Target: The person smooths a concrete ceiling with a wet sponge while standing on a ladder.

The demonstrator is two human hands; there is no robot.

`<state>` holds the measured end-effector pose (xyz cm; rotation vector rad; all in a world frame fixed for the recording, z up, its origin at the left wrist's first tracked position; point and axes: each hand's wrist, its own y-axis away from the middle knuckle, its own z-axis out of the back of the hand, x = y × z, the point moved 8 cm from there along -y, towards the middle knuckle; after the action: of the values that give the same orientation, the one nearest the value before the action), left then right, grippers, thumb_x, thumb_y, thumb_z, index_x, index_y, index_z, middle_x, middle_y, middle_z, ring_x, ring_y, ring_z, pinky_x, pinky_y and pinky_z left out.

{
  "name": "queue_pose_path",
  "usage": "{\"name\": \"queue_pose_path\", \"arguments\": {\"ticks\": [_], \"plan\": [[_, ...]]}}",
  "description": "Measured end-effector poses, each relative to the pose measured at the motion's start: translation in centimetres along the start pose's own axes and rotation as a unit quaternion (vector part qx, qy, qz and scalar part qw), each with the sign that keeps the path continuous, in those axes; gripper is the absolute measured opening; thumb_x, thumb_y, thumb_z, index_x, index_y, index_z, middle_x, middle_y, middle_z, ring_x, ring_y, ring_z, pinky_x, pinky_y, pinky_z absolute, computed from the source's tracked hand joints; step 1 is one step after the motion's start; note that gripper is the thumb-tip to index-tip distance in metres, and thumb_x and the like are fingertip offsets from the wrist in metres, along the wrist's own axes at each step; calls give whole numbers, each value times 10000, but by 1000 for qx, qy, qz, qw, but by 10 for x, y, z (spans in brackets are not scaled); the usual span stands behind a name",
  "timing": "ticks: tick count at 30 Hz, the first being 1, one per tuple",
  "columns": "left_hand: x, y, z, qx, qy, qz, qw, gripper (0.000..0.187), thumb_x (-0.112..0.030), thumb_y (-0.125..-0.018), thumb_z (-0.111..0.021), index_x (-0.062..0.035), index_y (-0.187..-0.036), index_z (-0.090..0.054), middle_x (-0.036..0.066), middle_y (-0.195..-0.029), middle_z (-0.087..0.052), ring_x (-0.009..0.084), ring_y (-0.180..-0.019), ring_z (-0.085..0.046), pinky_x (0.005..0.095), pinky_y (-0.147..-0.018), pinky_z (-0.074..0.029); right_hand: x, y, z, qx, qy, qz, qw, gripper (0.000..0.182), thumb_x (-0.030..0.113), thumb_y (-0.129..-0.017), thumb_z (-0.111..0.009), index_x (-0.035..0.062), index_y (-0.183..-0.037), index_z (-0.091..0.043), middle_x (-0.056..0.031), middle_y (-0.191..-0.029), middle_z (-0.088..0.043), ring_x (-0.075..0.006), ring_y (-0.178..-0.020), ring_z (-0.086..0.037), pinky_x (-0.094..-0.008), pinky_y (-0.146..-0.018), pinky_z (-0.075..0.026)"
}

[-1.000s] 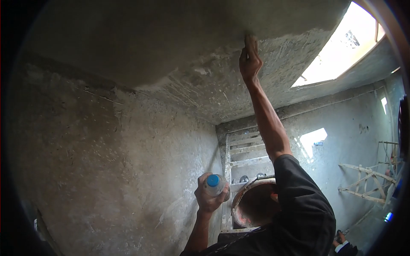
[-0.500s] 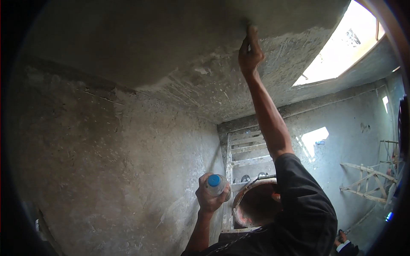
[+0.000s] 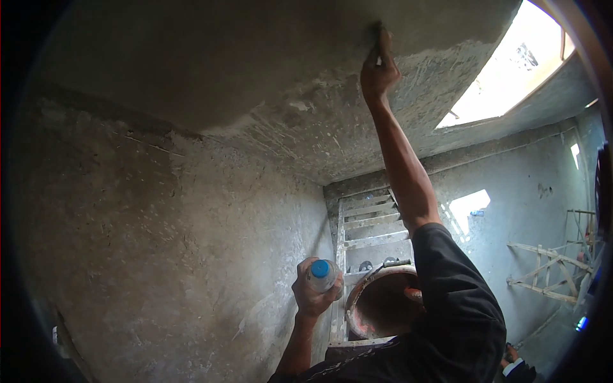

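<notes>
My left hand (image 3: 309,297) is wrapped round a clear plastic bottle (image 3: 329,282) with a blue cap (image 3: 320,268), held upright beside the wall. My right hand (image 3: 380,78) is raised overhead at the grey plastered ceiling (image 3: 287,57). Its fingers are drawn together and the tips meet the smooth, darker plaster; what they hold, if anything, is too small and dark to make out. Below this hand the surface turns rough and streaked. Under my right arm stands a round bucket (image 3: 380,306) with a reddish, mortar-smeared inside.
Behind the bucket, a pale splattered ladder (image 3: 373,241) runs down toward the floor. A rough wall (image 3: 191,230) rises on the left. Daylight enters through an opening (image 3: 511,70) at upper right. A wooden frame (image 3: 552,274) stands at far right. Part of another person (image 3: 516,367) shows at lower right.
My right hand has slid slightly up and to the right along the ceiling. My left hand keeps the bottle in nearly the same place.
</notes>
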<state>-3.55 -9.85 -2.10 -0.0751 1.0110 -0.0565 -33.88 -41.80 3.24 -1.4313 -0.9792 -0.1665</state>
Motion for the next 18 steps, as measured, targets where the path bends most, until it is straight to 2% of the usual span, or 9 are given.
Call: {"name": "queue_pose_path", "arguments": {"ticks": [1,3,6,10,12,16,18], "plan": [[2,-1,-1,5,0,8,1000,566,-229,-677,-828,-40,-1110,-515,132,-983,-617,256,-841,-661,350,-766,-534,-5,2,-10,-1,1,0,1000,444,-78,-815,-527,55,-1235,-583,-156,-1214,-601,-318,-1170,-547,-387,-973,-467],[-1,-2,-2,2,3,5,1000,565,-228,-678,-828,-39,-1109,-515,133,-982,-618,254,-841,-661,350,-767,-534,-2,18,-30,-3,71,86,994,463,-90,-816,-506,49,-1255,-562,-181,-1228,-585,-368,-1162,-540,-409,-980,-463],[1,-5,-4,-1,-4,-3,1000,564,-231,-679,-827,-39,-1108,-515,132,-977,-620,246,-839,-661,349,-767,-534,-9,31,-36,12,63,101,993,487,-93,-811,-502,45,-1276,-539,-202,-1245,-566,-402,-1169,-522,-429,-1000,-445],[-2,-7,-7,6,-7,5,1000,561,-242,-680,-827,-43,-1103,-516,123,-968,-624,240,-830,-663,347,-760,-536,-10,59,-31,73,69,66,993,501,-86,-799,-528,49,-1281,-536,-186,-1257,-562,-386,-1179,-519,-425,-993,-452],[-5,-7,-7,11,2,10,1000,560,-245,-681,-825,-46,-1103,-516,121,-965,-625,240,-828,-664,346,-759,-536,-16,81,-35,151,51,40,986,456,-69,-800,-554,45,-1241,-575,-163,-1238,-584,-343,-1174,-538,-405,-981,-465],[-3,-6,-6,10,-8,4,1000,560,-248,-684,-822,-50,-1106,-510,120,-957,-630,236,-826,-664,344,-759,-538,-5,74,-15,147,-16,2,989,400,-55,-807,-571,52,-1189,-622,-140,-1210,-609,-295,-1160,-560,-380,-967,-476],[0,-5,-6,9,-14,6,1000,564,-249,-685,-821,-51,-1110,-507,122,-959,-630,237,-826,-664,345,-759,-538,-6,43,9,6,-20,-44,999,368,-48,-814,-573,63,-1157,-647,-133,-1189,-623,-273,-1144,-575,-368,-975,-471]]}}
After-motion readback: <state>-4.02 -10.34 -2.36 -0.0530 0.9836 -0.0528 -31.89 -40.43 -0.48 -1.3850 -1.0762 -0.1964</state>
